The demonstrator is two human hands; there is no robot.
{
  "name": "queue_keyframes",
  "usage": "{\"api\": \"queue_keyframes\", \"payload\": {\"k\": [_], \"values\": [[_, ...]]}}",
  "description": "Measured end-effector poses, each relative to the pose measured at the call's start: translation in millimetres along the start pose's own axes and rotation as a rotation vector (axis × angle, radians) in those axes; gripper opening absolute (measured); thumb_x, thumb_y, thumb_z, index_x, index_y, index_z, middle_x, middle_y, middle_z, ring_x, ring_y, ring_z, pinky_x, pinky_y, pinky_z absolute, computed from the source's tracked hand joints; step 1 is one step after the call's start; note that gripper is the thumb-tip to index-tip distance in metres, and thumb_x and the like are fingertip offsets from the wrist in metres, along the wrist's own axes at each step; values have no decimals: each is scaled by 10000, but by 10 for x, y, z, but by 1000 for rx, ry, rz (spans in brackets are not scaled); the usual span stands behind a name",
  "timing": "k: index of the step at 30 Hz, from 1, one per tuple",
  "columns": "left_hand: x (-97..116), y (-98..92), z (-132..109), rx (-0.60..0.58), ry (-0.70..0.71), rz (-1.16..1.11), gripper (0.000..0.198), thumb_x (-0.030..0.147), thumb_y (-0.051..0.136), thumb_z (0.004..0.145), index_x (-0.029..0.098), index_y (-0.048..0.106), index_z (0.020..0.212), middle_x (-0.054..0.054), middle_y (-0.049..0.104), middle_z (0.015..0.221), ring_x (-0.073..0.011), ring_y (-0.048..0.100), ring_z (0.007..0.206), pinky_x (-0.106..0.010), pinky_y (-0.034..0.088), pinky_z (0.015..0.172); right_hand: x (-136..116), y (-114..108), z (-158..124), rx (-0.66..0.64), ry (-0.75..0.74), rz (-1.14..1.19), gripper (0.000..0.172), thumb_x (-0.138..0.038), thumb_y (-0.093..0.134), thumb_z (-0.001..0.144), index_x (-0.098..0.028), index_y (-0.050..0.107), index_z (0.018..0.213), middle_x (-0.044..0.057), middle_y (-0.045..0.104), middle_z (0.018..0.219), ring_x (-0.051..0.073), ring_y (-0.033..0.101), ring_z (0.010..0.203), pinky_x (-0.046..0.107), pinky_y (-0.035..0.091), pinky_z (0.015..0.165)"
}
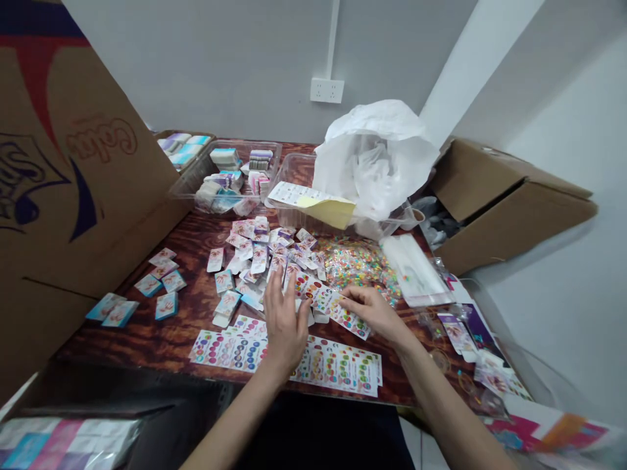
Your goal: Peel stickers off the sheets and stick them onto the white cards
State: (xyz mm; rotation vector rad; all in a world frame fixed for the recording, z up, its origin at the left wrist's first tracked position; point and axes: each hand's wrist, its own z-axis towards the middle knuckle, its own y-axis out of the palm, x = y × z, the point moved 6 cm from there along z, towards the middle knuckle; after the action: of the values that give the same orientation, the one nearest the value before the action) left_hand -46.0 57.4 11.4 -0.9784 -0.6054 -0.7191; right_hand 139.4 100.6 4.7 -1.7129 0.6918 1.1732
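Note:
A printed strip of round, colourful stickers (326, 301) slants above the pile, its right part pinched between the thumb and fingers of my right hand (375, 313). My left hand (285, 323) is open with its fingers stretched out, by the strip's left end; whether it touches the strip I cannot tell. Below both hands, more sticker strips (337, 369) lie overlapped in a row along the table's near edge, partly hidden by my left hand. Small folded cards (259, 258) with pink, purple and blue prints are heaped just beyond my left fingers.
Bags of tiny multicoloured pieces (355, 261) lie right of the heap, beside clear plastic sleeves (416, 271). Behind stand a clear tray of card stacks (179, 189) and a white bag (377, 156). Cardboard boxes flank the table, a large one (93, 196) left, another (519, 202) right.

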Motion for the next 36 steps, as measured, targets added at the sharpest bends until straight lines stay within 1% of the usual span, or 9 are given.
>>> {"api": "queue_keyframes", "payload": {"k": [3,6,9,12,19,24,29,33,36], "values": [[89,71,-131,-199,87,-21,481,274,519,934,203,460,1406,-135,387,1519,-286,277,1441,-513,223,1166,-224,154,-56,-25,-133,0,211,-315,566,907,-176,676,793,5,614,734,157,555,713,270,408,680],[41,157,-263,-414,-125,-310,429,320,480,954,200,528,1363,-116,554,1389,-270,479,1312,-431,353,1110,-427,349,-159,-16,-269,-27,195,-250,524,931,-202,685,833,24,626,777,173,580,758,288,435,718],[17,208,-358,-535,-344,-572,389,358,443,970,185,610,1275,-95,657,1242,-255,597,1147,-352,454,989,-480,429,-259,155,-311,-172,169,-214,497,936,-219,659,888,43,614,796,199,570,789,320,440,731],[8,177,-360,-511,-386,-644,354,367,470,957,171,667,1176,-87,685,1135,-230,616,1052,-312,469,931,-397,381,-345,338,-273,-281,178,-210,579,875,-214,626,1047,97,628,1023,261,545,991,395,425,864],[-189,147,-399,-402,-563,-627,238,385,660,817,154,680,869,-23,640,785,-139,564,667,-223,461,603,195,442,-422,108,91,55,119,-237,570,857,-182,639,776,11,642,744,186,581,737,285,433,688],[-140,318,-521,-700,-536,-682,225,358,645,830,145,649,756,-2,589,708,-130,538,683,-223,424,655,247,563,-492,178,63,80,142,-135,527,813,-186,653,774,14,657,775,181,599,763,279,429,709],[-78,324,-601,-639,-499,-723,253,378,614,862,193,594,1033,-60,607,1113,-193,587,994,-294,462,868,187,704,-553,190,38,255,48,-172,559,814,-200,596,805,-24,563,699,128,518,611,233,389,571],[-64,420,-826,-848,-608,-721,367,513,440,930,167,560,946,-31,636,771,-179,626,656,-293,505,623,209,592,-540,239,-46,166,30,-181,580,813,-199,600,799,2,562,796,134,528,671,236,395,589],[-165,405,-844,-810,-644,-651,416,554,409,925,181,500,762,0,581,582,-156,562,502,-261,443,508,405,356,-451,296,6,-58,181,-264,539,879,-191,618,733,25,582,757,173,554,722,277,416,665]]}}
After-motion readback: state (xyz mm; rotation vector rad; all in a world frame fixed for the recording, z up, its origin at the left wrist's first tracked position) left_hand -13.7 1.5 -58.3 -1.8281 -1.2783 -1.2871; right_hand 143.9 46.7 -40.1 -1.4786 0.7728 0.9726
